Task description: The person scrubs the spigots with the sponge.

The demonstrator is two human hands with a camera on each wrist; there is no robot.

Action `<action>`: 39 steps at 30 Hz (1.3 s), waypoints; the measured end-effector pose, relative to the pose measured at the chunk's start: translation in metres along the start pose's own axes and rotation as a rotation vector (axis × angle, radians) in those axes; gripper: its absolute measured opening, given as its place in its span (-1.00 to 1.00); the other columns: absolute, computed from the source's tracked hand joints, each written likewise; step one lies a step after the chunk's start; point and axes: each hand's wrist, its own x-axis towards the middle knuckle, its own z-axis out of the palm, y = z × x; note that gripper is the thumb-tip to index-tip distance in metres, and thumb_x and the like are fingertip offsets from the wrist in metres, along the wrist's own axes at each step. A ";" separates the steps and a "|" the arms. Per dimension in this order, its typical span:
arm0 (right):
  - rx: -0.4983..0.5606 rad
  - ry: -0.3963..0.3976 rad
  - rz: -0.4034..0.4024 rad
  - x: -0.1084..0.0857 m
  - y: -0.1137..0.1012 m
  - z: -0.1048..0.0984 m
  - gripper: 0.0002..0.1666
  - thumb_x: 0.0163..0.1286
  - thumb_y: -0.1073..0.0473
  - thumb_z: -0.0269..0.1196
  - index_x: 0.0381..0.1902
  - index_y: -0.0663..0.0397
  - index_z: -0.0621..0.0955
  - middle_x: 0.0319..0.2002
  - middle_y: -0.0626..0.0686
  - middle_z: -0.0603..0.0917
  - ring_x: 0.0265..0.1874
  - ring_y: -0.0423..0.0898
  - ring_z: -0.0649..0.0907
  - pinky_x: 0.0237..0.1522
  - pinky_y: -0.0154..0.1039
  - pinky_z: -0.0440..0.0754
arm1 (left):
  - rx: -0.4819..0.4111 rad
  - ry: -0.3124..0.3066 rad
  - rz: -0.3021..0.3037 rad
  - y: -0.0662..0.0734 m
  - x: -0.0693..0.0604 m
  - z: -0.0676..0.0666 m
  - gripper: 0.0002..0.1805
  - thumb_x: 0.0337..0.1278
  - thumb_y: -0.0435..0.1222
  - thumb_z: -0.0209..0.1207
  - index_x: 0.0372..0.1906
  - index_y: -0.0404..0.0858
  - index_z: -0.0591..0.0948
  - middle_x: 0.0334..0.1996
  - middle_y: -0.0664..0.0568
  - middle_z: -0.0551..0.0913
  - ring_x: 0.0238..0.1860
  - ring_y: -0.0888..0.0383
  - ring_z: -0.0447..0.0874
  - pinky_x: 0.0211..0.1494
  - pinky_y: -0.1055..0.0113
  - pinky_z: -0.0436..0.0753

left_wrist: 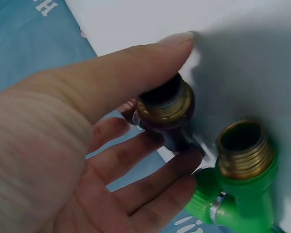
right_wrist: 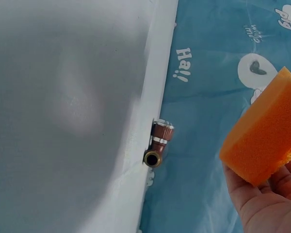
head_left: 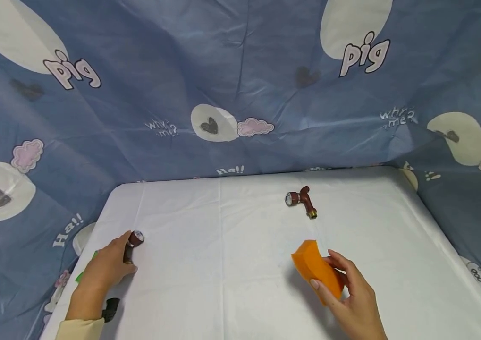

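Observation:
At the table's left side my left hand (head_left: 108, 264) grips a dark brown faucet (head_left: 136, 238). In the left wrist view, the thumb lies across the brass threaded end (left_wrist: 167, 109), with the fingers round the other side. Beside it is a green faucet (left_wrist: 247, 189) with a brass threaded end, mostly hidden by the hand in the head view. My right hand (head_left: 352, 297) holds an orange sponge (head_left: 318, 269) above the table, thumb on one side and fingers on the other. Farther back lies a second brown faucet (head_left: 304, 200), untouched.
A black curved piece (head_left: 111, 309) lies by my left wrist, partly covered by it. White cloth covers the table (head_left: 257, 245). Blue printed fabric (head_left: 232, 85) hangs behind the table and along its sides.

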 end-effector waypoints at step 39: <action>0.149 -0.167 -0.325 0.035 -0.045 0.035 -0.15 0.11 0.48 0.56 0.37 0.10 0.56 0.17 0.05 0.66 0.05 -0.12 0.69 0.11 -0.45 0.62 | -1.210 0.048 0.578 0.149 -0.038 0.036 -0.18 0.48 -0.33 0.18 0.67 -0.22 0.07 0.38 -0.26 0.48 0.36 -0.06 0.50 0.40 0.05 0.51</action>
